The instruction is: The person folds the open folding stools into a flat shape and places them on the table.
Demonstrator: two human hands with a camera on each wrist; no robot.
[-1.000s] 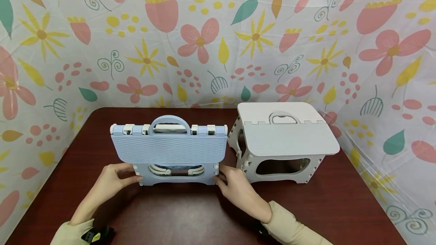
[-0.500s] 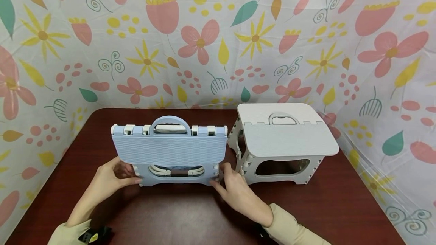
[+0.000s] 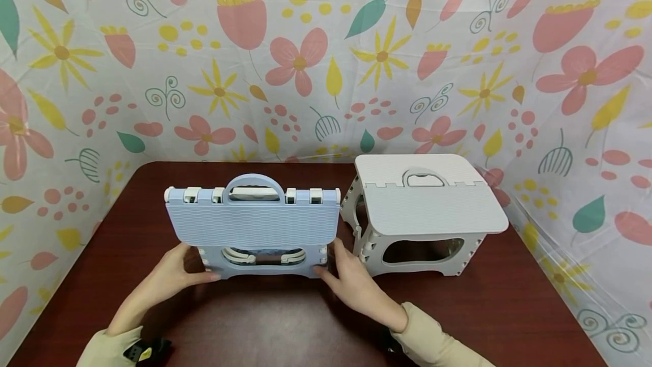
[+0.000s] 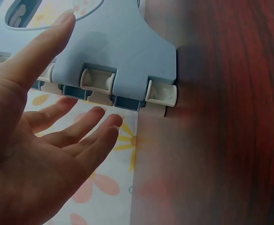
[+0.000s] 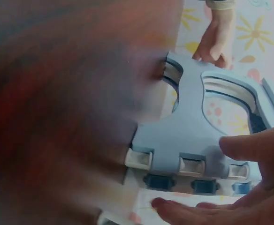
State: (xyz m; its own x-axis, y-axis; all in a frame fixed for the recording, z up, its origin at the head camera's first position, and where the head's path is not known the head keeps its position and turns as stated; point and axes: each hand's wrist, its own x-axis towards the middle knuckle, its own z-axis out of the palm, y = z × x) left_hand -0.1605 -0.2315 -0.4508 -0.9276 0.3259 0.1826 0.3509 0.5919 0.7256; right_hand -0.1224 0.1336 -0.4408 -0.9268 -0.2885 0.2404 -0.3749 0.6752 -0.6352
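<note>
A light-blue folding stool (image 3: 253, 222) stands half folded on the table, its handle loop upward and its top panel slanting toward me. My left hand (image 3: 170, 273) is at its lower left corner. In the left wrist view, the thumb lies over the leg panel (image 4: 123, 40), while the other fingers (image 4: 106, 123) spread below the hinged edge with a gap. At the lower right corner, my right hand (image 3: 356, 285) has its thumb against the leg panel's front. Its other fingers (image 5: 174, 211) extend loosely past the hinges in the right wrist view.
Right of the blue stool, close beside it, a white folding stool (image 3: 433, 208) stands unfolded with its top flat. Both are on a dark red-brown table (image 3: 275, 321). A floral curtain (image 3: 326, 61) hangs behind and at the sides.
My left hand has shifted slightly right, its thumb now over the front of the leg panel. The right thumb has moved a little onto the front panel. Both stools stay in place.
</note>
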